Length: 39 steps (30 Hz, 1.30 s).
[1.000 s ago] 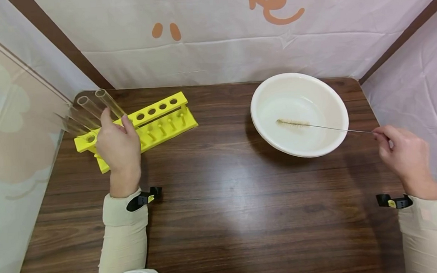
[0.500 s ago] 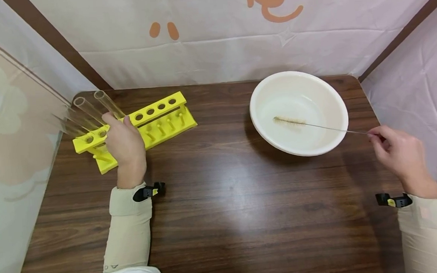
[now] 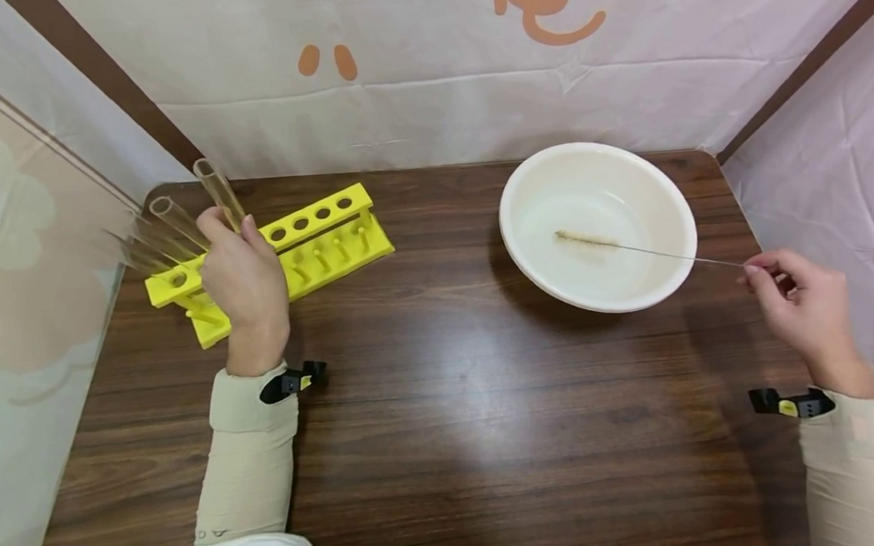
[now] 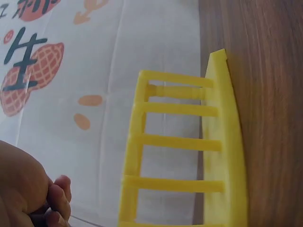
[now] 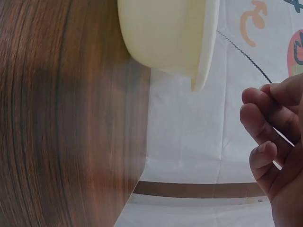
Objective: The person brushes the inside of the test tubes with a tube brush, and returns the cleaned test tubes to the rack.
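Note:
My left hand (image 3: 245, 276) pinches a clear glass test tube (image 3: 219, 190) near its upper part, over the yellow test tube rack (image 3: 378, 239). The hand hides the tube's lower end, so I cannot tell whether it is out of its hole. A second test tube (image 3: 170, 214) leans in the rack to the left, with several fainter tubes beyond it. On the right, my right hand (image 3: 807, 300) pinches the thin wire handle of a test tube brush (image 3: 585, 238). The brush's bristles are over the inside of a white basin (image 3: 514, 243), and its wire (image 5: 246, 54) crosses the rim.
Both rack and basin stand on a dark wood-grain table (image 3: 477, 437), towards its back edge. Printed cloth walls (image 3: 428, 123) enclose the back and sides. The left wrist view shows the rack's yellow pegs (image 4: 180, 142) close beside the left hand.
My left hand first shifted right, then the test tube it pinches rose, its mouth now higher than its neighbour's. The right hand stays beside the basin, the brush shifting slightly.

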Available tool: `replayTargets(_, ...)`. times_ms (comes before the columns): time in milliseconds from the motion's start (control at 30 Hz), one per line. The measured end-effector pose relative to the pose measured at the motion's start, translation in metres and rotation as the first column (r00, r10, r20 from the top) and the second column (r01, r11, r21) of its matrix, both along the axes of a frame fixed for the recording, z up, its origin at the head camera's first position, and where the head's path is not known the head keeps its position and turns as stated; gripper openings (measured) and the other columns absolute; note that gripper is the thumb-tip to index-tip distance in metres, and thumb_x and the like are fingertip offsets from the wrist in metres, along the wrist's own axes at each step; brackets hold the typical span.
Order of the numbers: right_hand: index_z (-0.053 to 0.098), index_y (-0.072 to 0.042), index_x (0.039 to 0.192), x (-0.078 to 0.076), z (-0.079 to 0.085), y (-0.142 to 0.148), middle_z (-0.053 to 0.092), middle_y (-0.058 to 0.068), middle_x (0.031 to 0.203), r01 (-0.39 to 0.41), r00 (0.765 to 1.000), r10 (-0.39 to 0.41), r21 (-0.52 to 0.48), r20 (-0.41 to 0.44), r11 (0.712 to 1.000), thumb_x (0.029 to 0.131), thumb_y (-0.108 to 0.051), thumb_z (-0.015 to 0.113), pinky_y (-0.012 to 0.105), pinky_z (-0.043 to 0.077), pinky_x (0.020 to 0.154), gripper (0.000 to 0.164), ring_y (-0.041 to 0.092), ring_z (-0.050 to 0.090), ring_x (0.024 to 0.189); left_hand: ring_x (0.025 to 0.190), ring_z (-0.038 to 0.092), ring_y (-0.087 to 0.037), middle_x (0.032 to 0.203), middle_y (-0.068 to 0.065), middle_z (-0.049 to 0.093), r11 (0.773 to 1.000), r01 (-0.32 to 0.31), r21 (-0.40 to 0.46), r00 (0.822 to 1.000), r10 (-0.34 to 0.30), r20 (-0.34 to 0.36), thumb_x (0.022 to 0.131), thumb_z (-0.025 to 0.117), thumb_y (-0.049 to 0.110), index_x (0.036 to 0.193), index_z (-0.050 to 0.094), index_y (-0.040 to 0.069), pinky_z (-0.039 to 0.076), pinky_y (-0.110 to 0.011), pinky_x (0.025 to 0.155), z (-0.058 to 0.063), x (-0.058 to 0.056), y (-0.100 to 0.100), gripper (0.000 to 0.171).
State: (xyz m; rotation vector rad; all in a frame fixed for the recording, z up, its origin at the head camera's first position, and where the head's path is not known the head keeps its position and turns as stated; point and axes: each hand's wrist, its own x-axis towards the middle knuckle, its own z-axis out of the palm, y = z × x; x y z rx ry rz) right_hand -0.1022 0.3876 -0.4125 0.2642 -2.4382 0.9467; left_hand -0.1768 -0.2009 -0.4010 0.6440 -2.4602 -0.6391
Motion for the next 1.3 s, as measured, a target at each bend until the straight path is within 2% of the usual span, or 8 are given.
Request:
replayTargets(200,0.064,0.016,0.085,0.006,0.009,-0.007,0.063,-0.031,0.076,0.011,0.999,-0.002,-0.150,0.054,0.989,0.091,0.010,0.058,0.005,0.035,0.052,0.010,-0.014,0.055,0.061,0.082,0.066,-0.053,0.085,-0.032,0.066,0.998,0.044,-0.042,0.998,-0.046,-0.039,0.110,0.037,0.038,0.131,0.050,-0.003,0.050,-0.062,0.071,0.020,0.001,-0.001,0.047)
replayTargets(400,0.062,0.013,0.084,0.004,0.003,0.007,0.067,-0.016,0.069,0.052,0.994,-0.013,-0.353,0.113,0.934,0.093,0.012,0.057,0.007,0.045,0.054,0.010,-0.005,0.063,0.059,0.071,0.067,-0.042,0.078,-0.022,0.069,0.992,0.073,-0.101,0.975,-0.093,-0.201,0.107,0.046,0.032,0.120,0.059,-0.006,0.049,-0.052,0.066,0.043,0.006,-0.004,0.043)
replayTargets(567,0.063,0.007,0.081,0.001,0.001,0.008,0.071,0.001,0.065,-0.078,0.996,0.085,-0.639,-0.021,0.765,0.093,0.017,0.054,0.012,0.050,0.051,0.018,0.006,0.067,0.054,0.080,0.058,-0.034,0.082,-0.006,0.056,0.989,0.056,-0.135,0.924,-0.103,-0.368,0.102,0.054,0.030,0.110,0.065,-0.005,0.038,-0.038,0.068,0.058,0.009,-0.001,0.038)
replayTargets(733,0.059,0.008,0.082,-0.003,0.003,0.005,0.071,0.015,0.064,-0.125,0.990,0.025,-0.792,-0.137,0.597,0.094,0.016,0.052,0.020,0.052,0.046,0.016,0.018,0.069,0.050,0.090,0.048,-0.023,0.101,0.020,0.029,0.989,0.105,-0.107,0.828,-0.147,-0.542,0.095,0.059,0.025,0.101,0.065,-0.006,0.038,-0.033,0.077,0.075,0.005,0.010,0.032)
replayTargets(933,0.053,0.009,0.080,-0.009,0.008,0.005,0.070,0.024,0.067,-0.096,0.986,-0.071,-0.871,-0.148,0.482,0.096,0.016,0.048,0.027,0.055,0.047,0.018,0.026,0.071,0.053,0.090,0.057,-0.029,0.100,-0.009,0.063,0.943,0.267,-0.197,0.752,-0.332,-0.570,0.095,0.056,0.021,0.102,0.061,-0.008,0.045,-0.039,0.078,0.089,-0.003,0.034,0.030)
replayTargets(1067,0.050,0.009,0.080,-0.011,0.010,0.002,0.068,0.026,0.066,-0.045,0.987,-0.125,-0.921,-0.101,0.386,0.097,0.012,0.049,0.030,0.054,0.044,0.018,0.029,0.071,0.053,0.075,0.058,-0.037,0.090,-0.020,0.066,0.840,0.383,-0.385,0.690,-0.537,-0.485,0.097,0.056,0.015,0.106,0.061,-0.005,0.048,-0.049,0.067,0.085,-0.012,0.053,0.023)
replayTargets(1200,0.048,0.010,0.081,-0.012,0.009,-0.003,0.067,0.028,0.063,-0.010,0.985,-0.160,-0.951,-0.063,0.310,0.097,0.011,0.050,0.030,0.053,0.041,0.016,0.032,0.070,0.052,0.072,0.062,-0.038,0.090,-0.021,0.067,0.636,0.509,-0.580,0.569,-0.754,-0.327,0.099,0.058,0.009,0.110,0.059,-0.005,0.052,-0.048,0.063,0.076,-0.025,0.072,0.018)
replayTargets(1300,0.048,0.011,0.082,-0.013,0.008,-0.005,0.066,0.029,0.063,-0.018,0.983,-0.170,-0.964,-0.065,0.267,0.096,0.011,0.049,0.031,0.052,0.040,0.014,0.033,0.070,0.051,0.079,0.067,-0.038,0.095,-0.022,0.069,0.494,0.576,-0.651,0.503,-0.842,-0.193,0.101,0.057,0.010,0.113,0.059,-0.007,0.057,-0.047,0.067,0.066,-0.030,0.088,0.021)
